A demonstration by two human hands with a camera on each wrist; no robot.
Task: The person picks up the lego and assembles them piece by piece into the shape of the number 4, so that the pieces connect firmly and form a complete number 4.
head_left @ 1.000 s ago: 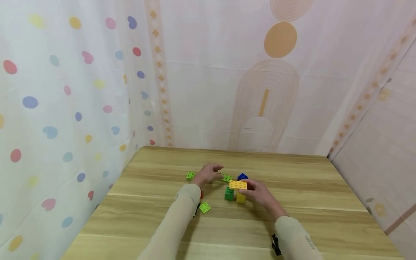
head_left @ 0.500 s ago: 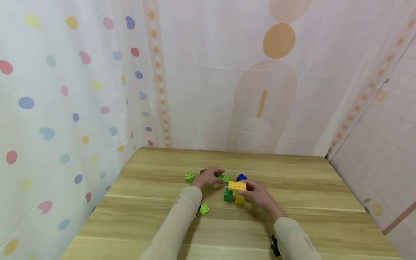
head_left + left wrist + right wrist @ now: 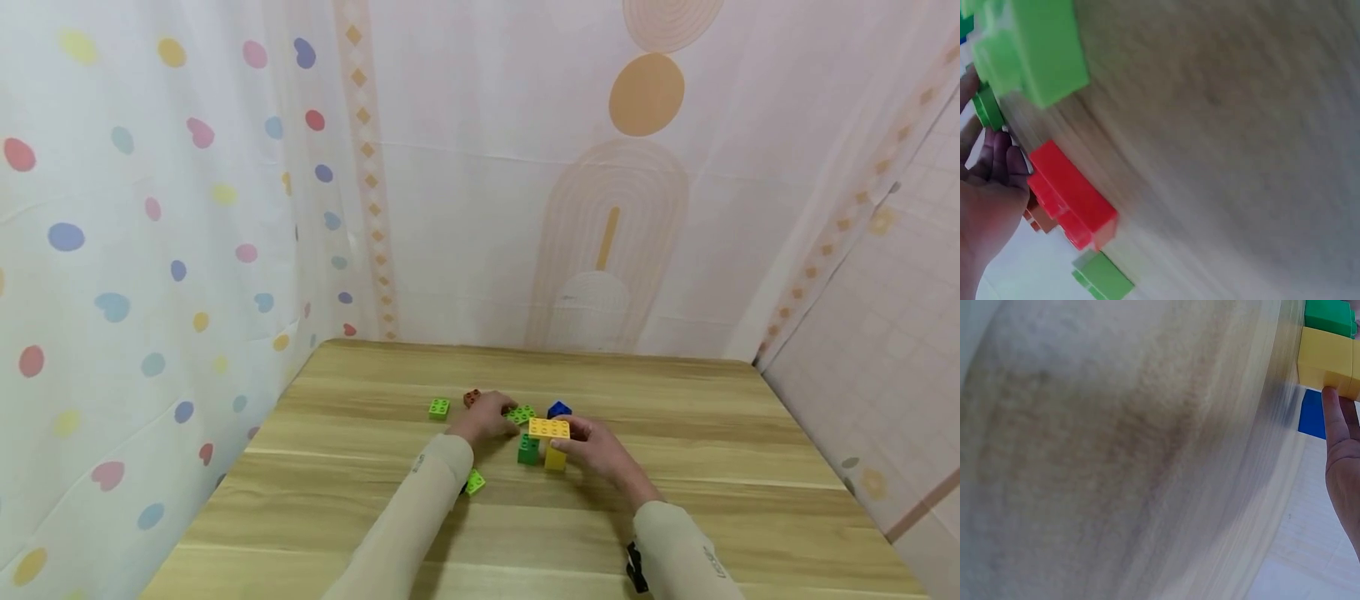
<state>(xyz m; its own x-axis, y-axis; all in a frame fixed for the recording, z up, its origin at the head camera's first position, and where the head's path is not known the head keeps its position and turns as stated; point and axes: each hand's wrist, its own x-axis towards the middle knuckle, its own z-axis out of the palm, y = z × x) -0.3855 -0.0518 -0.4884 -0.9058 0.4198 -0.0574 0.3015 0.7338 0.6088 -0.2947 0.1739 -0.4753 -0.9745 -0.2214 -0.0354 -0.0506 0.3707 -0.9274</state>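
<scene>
In the head view, my left hand (image 3: 489, 417) is at the left end of a lime green brick (image 3: 522, 414), thumb and fingers apart around that end; whether they touch it is unclear. The same brick (image 3: 988, 107) appears beside the fingers in the left wrist view. My right hand (image 3: 597, 446) pinches the right end of a flat yellow brick (image 3: 549, 428). That brick lies over a dark green brick (image 3: 528, 450) and a taller yellow brick (image 3: 556, 457), like a bridge. A right finger touches the yellow brickwork (image 3: 1325, 359) in the right wrist view.
A blue brick (image 3: 558, 409) lies behind the right hand. Left of the left hand are a small lime green brick (image 3: 439, 408) and a brown brick (image 3: 472, 397). Another lime green brick (image 3: 476, 481) and a red brick (image 3: 1075, 197) lie near the left wrist.
My left hand has moved slightly right and toward me, nearer the lime green brick, uncovering the brown brick. My right hand keeps its pinch on the flat yellow brick.
</scene>
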